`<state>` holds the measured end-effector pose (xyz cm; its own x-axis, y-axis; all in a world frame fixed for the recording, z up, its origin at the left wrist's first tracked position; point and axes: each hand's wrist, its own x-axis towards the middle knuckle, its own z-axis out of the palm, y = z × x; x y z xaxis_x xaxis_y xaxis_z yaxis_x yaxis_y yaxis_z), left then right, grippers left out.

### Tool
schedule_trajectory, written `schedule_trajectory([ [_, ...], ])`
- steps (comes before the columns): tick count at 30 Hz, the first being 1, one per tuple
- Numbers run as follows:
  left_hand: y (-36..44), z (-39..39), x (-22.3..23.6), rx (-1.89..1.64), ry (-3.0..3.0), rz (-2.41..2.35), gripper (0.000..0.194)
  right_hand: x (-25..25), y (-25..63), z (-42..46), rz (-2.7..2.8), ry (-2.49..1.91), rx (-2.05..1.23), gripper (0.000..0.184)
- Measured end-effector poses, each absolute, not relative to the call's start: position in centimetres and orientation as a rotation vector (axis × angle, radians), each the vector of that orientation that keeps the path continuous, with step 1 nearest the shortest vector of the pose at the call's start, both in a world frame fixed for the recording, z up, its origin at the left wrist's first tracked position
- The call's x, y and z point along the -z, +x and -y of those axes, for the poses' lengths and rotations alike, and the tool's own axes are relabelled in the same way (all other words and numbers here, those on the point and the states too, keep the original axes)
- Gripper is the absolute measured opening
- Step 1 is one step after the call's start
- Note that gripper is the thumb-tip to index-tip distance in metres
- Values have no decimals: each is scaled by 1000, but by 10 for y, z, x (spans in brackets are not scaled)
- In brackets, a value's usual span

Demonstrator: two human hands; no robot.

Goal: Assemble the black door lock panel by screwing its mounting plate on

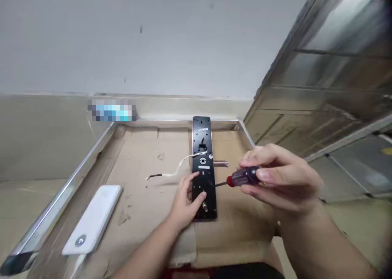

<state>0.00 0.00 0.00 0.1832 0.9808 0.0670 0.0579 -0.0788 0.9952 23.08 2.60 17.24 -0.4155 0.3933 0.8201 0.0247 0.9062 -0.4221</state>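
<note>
Currently the left hand (183, 201) lies spread on the lower half of a long black panel (206, 182), index fingertip and thumb on its face, without closing around it. The right hand (290, 181) grips a screwdriver (245, 176) by its dark purple handle, thumb and fingers pinched on it. The screwdriver's thin shaft points left to the panel's right edge (whether it touches, I cannot tell). The panel lies lengthwise away from the person, on brown cardboard (141, 160) inside a metal-edged frame (64, 189), its far end by the back rim. A white cable (177, 169) with a dark end curls out leftward from the panel, and a short metal bar (221, 163) sticks out on the right. Well to the left lies a white box (96, 215) with a round silvery spot.
</note>
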Motion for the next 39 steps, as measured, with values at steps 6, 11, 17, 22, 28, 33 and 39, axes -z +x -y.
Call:
schedule_trajectory([
  [6, 0, 1, -2, -1100, 1355, -1075, 53, -175, 224, -27, 1910, -346, -399, 60],
  [11, 1, 0, 0, -1110, 1318, -1055, 54, -186, 229, -24, 1961, -273, -581, 58],
  [17, 0, 1, 3, -1104, 1308, -1042, 55, -179, 236, -25, 1961, -317, -566, 63],
  [22, -1, 0, 3, -1102, 1316, -1049, 55, -172, 237, -29, 1866, -376, -524, 62],
  [28, 0, 1, 1, -1110, 1315, -1059, 54, -184, 233, -24, 1907, -395, -588, 41],
  [33, 0, 1, 1, -1111, 1326, -1065, 54, -180, 235, -26, 1940, -349, -566, 56],
  [39, -1, 0, 2, -1092, 1316, -1045, 54, -176, 229, -32, 1819, -366, -554, 53],
])
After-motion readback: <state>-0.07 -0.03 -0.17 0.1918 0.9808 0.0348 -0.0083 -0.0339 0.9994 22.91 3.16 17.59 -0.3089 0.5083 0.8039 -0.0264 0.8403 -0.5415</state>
